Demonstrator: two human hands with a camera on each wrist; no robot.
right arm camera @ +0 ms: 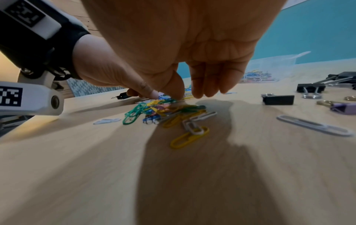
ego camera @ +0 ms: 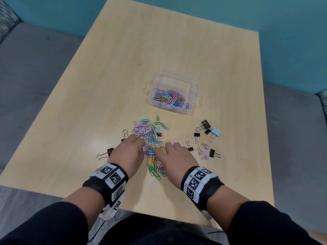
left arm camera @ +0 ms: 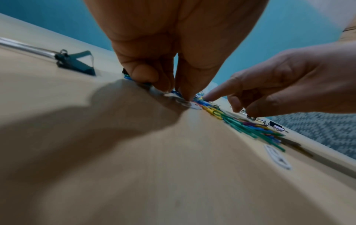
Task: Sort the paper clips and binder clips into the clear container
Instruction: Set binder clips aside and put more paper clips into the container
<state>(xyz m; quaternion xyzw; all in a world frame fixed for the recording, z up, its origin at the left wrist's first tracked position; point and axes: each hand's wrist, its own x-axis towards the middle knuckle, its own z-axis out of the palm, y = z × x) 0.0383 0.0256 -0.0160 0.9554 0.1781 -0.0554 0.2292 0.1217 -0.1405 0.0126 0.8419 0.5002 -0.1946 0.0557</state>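
Observation:
A pile of coloured paper clips (ego camera: 152, 137) lies on the wooden table (ego camera: 159, 50), with my hands on either side of its near half. My left hand (ego camera: 141, 145) reaches down into the pile, its thumb and fingertips (left arm camera: 185, 92) drawn together and pinching clips. My right hand (ego camera: 162, 147) hovers low with loosely curled fingers (right arm camera: 202, 89), and one fingertip touches the pile (left arm camera: 210, 97). The clear container (ego camera: 192, 91) stands beyond the pile and holds many paper clips. Binder clips (ego camera: 207, 137) lie scattered to the right, and two more (ego camera: 106, 152) lie to the left.
Single paper clips lie apart from the pile, such as a white one (ego camera: 150, 181) near the front edge and another (right arm camera: 312, 127) to the right. A grey bench (ego camera: 35, 76) and a teal wall (ego camera: 265, 23) surround the table.

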